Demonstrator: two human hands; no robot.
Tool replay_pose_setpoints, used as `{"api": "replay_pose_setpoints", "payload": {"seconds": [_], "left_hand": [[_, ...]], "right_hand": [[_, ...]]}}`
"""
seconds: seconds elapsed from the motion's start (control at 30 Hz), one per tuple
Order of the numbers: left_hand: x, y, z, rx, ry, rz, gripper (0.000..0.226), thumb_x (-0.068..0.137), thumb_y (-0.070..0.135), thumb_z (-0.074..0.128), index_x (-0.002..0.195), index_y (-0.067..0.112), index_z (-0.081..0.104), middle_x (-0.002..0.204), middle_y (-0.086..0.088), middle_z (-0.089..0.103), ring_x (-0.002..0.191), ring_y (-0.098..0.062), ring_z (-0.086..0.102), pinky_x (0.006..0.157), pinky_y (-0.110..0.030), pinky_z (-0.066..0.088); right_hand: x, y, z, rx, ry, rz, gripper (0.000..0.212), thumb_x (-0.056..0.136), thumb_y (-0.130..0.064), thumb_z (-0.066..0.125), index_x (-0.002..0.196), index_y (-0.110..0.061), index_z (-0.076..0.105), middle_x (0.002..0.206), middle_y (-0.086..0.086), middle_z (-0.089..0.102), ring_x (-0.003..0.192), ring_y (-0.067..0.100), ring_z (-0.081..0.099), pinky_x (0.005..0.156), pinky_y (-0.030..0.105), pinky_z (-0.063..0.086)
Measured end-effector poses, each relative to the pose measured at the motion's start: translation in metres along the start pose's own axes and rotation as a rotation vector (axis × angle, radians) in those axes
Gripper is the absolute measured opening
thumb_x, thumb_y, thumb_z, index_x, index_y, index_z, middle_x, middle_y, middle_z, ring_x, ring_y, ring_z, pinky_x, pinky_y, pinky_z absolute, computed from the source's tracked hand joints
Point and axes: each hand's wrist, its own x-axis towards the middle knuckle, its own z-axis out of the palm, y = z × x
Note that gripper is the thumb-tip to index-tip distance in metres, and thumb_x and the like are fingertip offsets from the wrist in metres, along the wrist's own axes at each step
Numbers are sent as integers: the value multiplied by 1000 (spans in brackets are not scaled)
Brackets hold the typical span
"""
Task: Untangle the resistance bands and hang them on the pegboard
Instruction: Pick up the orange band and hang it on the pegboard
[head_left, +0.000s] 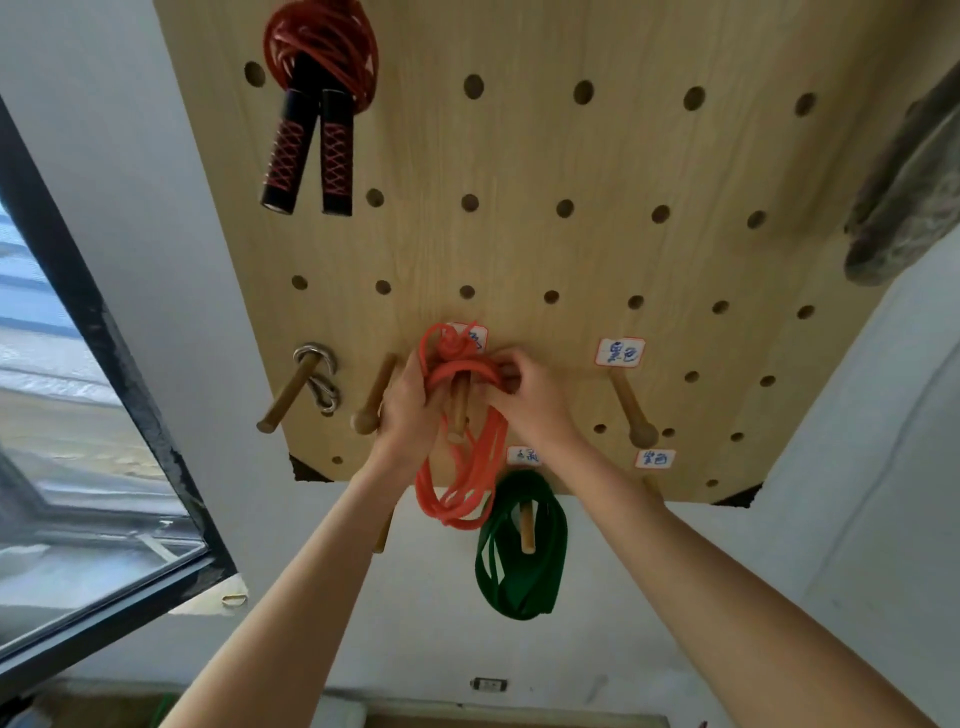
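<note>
Both hands work at a wooden peg (459, 410) near the lower edge of the pegboard (571, 156). The left hand (410, 410) grips the orange band (462, 467) on the peg's left side; the right hand (530, 400) pinches its upper loops on the right. The band is draped over the peg, its top still bunched in a knot, long loops hanging past the board's bottom edge. A green band (519, 551) already hangs on the peg below. The risk, as I judge it: the knotted bunch could slide off the peg's end once released, or the hanging loops could snag the green band beneath.
</note>
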Motion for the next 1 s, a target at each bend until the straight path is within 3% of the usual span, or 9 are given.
{"api": "replay_pose_setpoints", "payload": {"seconds": [0.1,0.27,0.33,0.4,0.53,0.67,0.77,0.9,1.0], "left_hand": [[-3,-11,3,40,56,55,27,89,5,55,116,3,56,92,0,60,88,-18,60,81,-25,48],[-13,-30,13,-98,-104,-120,32,83,5,64,112,10,50,88,8,56,78,-5,55,64,-5,43],[-18,-36,21,-109,-131,-188,29,81,9,67,102,20,51,84,9,58,74,-5,57,62,-7,44],[-21,-41,26,-206,-108,-292,24,80,8,66,101,14,57,85,2,64,77,-11,61,65,-14,49],[-26,-50,19,-294,-123,-339,19,83,5,63,96,18,60,78,-4,67,70,-14,63,60,-17,52],[-41,-67,7,-28,-178,-264,26,76,-3,62,98,8,56,74,-11,61,64,-23,59,60,-36,51],[-59,-72,11,119,-231,-230,13,73,-6,59,76,7,56,68,-10,59,64,-28,56,61,-40,48],[-82,-68,15,-3,-260,-256,31,78,-4,61,67,23,48,67,8,51,61,-7,54,75,-33,49],[-104,-66,15,-261,-229,-387,21,84,-2,59,75,15,51,69,5,54,59,-13,61,60,-25,56]], "right_hand": [[-5,11,7,-197,109,-74,25,83,-23,67,103,-16,54,97,-4,60,90,13,58,76,23,46],[-20,33,12,-250,76,20,18,86,-33,64,90,-20,52,80,-11,57,69,3,54,55,8,39],[-22,38,17,-288,108,40,20,87,-32,63,93,-15,53,79,-9,56,69,7,54,55,10,38],[-24,42,25,-313,101,83,23,88,-35,60,93,-12,56,79,-4,58,72,14,58,62,21,40],[-28,48,39,-234,31,151,27,88,-33,61,72,-12,57,59,-6,51,53,9,49,54,21,35],[-34,55,42,-261,-15,260,33,84,-27,63,58,-20,44,56,-5,49,51,12,47,50,23,35],[-49,58,52,-267,-86,327,36,83,-22,63,55,-21,41,52,-7,46,48,11,46,47,22,36],[-81,65,58,-63,-93,452,22,82,-20,65,63,-13,56,55,-6,56,53,7,55,51,15,43],[-94,61,46,83,-80,498,19,84,-15,63,67,-12,57,49,-8,53,42,0,50,41,10,37]]}}
